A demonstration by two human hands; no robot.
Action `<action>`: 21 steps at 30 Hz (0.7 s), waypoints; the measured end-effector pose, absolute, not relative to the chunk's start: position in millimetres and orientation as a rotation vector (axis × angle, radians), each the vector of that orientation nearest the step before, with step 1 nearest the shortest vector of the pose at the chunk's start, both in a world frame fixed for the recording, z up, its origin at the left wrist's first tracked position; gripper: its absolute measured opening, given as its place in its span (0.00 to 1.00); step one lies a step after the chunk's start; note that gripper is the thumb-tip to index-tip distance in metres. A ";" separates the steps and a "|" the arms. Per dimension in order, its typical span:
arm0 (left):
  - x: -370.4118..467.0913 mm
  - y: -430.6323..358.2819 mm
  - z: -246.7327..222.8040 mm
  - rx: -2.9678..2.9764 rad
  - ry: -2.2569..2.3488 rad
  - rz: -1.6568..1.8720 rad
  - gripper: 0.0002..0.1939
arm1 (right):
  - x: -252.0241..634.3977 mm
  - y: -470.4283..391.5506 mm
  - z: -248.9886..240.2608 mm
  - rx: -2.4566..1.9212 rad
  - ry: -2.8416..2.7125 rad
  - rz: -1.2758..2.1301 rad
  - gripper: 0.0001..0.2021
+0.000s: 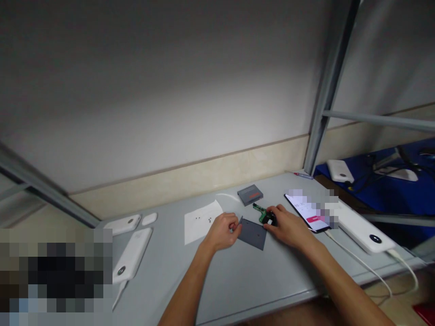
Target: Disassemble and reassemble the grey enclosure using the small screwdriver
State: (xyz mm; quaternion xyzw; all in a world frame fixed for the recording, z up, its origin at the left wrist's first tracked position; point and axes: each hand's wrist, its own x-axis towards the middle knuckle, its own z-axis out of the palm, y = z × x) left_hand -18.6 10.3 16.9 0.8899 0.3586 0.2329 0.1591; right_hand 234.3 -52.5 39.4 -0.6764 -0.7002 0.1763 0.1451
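Note:
My left hand (224, 231) is closed at the left edge of a flat dark grey panel (253, 234), fingertips pinched on that edge. My right hand (281, 224) grips a round black part (270, 218) with a green circuit board (260, 210) attached, just above the panel's right side. Behind them lies a grey box with an orange mark (250, 194). To the left, a white sheet of paper (200, 224) bears several tiny dark pieces, partly near my left wrist.
A lit phone (306, 213) and a large white power bank (363, 231) with cables lie at the right. More white devices (133, 256) sit at the left. A pen (303, 175) rests by the back right post (321, 104). Beyond it is a blue surface (377, 194) with cables.

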 end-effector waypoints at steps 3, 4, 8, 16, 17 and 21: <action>-19.1 11.8 16.6 2.539 1.009 0.683 0.20 | 234.1 -52.3 37.7 -1.883 -2.005 0.483 0.25; -19.8 12.6 15.9 2.536 1.016 0.696 0.20 | 234.2 -51.8 38.0 -1.866 -1.989 0.464 0.26; -23.3 15.6 12.6 2.527 1.041 0.722 0.19 | 235.3 -47.7 38.8 -1.842 -1.934 0.397 0.30; -26.0 17.6 12.9 2.530 1.078 0.734 0.18 | 239.7 -44.3 28.9 -1.806 -1.961 0.362 0.38; -25.9 17.4 13.5 2.531 1.080 0.730 0.18 | 240.1 -44.0 28.0 -1.805 -1.977 0.390 0.37; -24.3 15.8 15.0 2.544 1.067 0.695 0.19 | 241.5 -39.4 26.0 -1.790 -1.993 0.504 0.27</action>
